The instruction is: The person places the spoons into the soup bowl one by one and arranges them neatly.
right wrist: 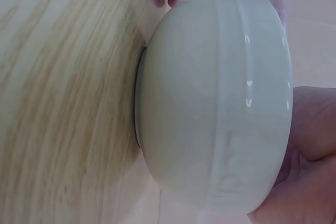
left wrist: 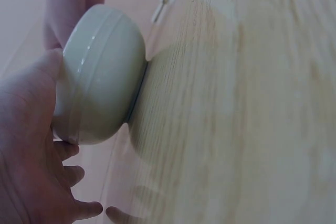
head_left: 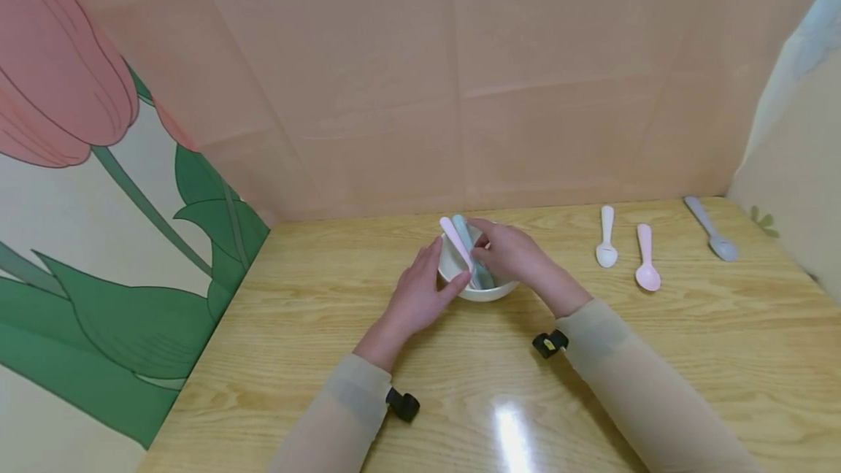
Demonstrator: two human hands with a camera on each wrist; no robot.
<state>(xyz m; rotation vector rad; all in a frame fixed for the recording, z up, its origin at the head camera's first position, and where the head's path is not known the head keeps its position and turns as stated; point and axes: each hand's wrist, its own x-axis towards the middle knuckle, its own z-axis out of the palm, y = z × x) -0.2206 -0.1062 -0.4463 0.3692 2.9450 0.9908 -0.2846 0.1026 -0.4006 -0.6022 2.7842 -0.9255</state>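
Left hand (head_left: 417,296) holds the bowl (head_left: 485,295) near mid-frame, right hand (head_left: 517,251) is at the blue spoon (head_left: 461,226), can't tell if gripping.

White bowl (head_left: 482,295): left hand (head_left: 420,293) blocks its left side, right hand (head_left: 517,252) its right. Passable: bare tabletop (head_left: 315,276) further left of bowl. Obstacles: three spoons (head_left: 647,276), well to its right.

Tulip panel (head_left: 112,217) stands left — peach backdrop (head_left: 453,86) behind.
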